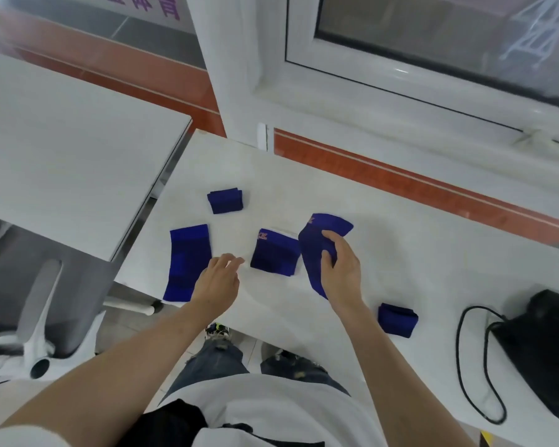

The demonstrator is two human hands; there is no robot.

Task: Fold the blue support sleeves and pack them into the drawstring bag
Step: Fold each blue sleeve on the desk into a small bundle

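Both bare forearms reach forward from the bottom of the view, angled slightly toward each other. The left hand (218,280) is palm down, its fingers (234,261) loosely extended and together, gripping nothing. The right hand (341,264) sits a little farther forward, wrist roughly straight, its fingers (334,238) curled over and thumb tucked beneath in a pinching grip closed on blue fabric. The two hands are near each other but apart.

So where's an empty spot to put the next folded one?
Bare table lies behind the right hand, toward the window, and between the small folded sleeve and the black bag. It's crowded around the middle sleeve between both hands.
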